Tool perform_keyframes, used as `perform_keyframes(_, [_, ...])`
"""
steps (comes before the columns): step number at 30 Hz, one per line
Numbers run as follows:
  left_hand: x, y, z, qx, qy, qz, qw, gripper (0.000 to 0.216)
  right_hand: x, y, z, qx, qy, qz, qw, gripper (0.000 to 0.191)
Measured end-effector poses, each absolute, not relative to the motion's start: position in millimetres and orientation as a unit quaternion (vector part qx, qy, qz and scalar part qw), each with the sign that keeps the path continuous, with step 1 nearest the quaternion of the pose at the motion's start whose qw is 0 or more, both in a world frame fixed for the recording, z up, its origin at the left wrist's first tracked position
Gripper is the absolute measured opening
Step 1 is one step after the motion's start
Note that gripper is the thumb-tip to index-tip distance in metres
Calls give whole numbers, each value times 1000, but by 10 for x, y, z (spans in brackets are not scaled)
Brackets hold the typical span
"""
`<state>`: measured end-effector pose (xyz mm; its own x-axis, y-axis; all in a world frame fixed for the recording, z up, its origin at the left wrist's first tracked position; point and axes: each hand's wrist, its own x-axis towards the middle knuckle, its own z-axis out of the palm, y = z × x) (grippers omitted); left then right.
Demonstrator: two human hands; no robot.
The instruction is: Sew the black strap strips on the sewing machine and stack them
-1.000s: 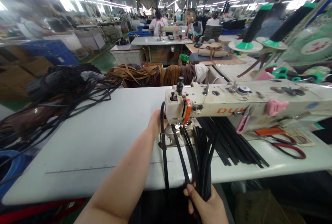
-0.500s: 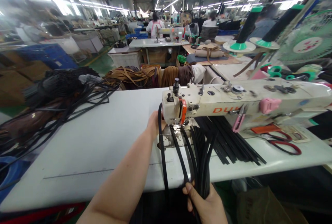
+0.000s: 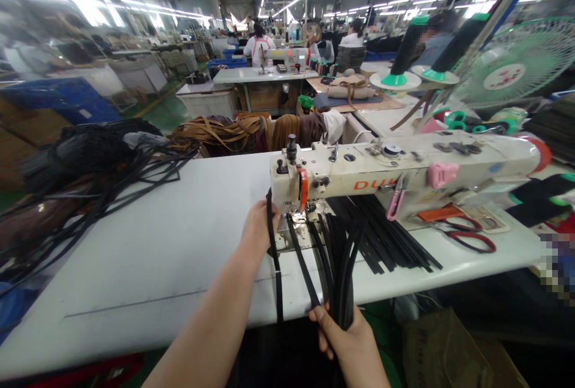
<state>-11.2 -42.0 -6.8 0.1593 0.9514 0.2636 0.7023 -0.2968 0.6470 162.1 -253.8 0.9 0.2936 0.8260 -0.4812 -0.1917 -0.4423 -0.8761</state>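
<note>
My right hand (image 3: 348, 340) is closed around a bunch of black straps (image 3: 345, 280) below the table's front edge. One single strap (image 3: 302, 262) runs from its thumb and fingers up to the presser foot of the sewing machine (image 3: 332, 175). At the left side of the machine head is my left hand (image 3: 258, 229), its fingertips mostly hidden behind the head. Another black strap (image 3: 275, 250) passes in front of that hand and hangs over the table edge; whether the fingers grip it is hidden.
More cut black straps (image 3: 386, 232) lie under the machine arm. Red-handled scissors (image 3: 471, 238) rest to their right, and pink thread snips (image 3: 395, 199) are fixed on the machine. Tangled black straps (image 3: 153, 172) cover the table's left end. Thread cones (image 3: 406, 52) and a green fan (image 3: 507, 73) stand behind.
The whole view has shifted so the machine and table appear further left. Both hands keep nearly the same places by the machine, the right still holding the straps.
</note>
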Motion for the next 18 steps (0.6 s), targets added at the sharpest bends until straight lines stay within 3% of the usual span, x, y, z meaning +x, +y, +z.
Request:
perform_keyframes(7, [-114, -1073, -101, 831, 465, 281, 123, 32, 1646, -2568, 125, -629, -255, 557, 479, 53])
perform_keyframes(18, [-86, -1092, -16, 814, 484, 285, 147, 31, 1689, -2616, 199, -618, -134, 593, 499, 62])
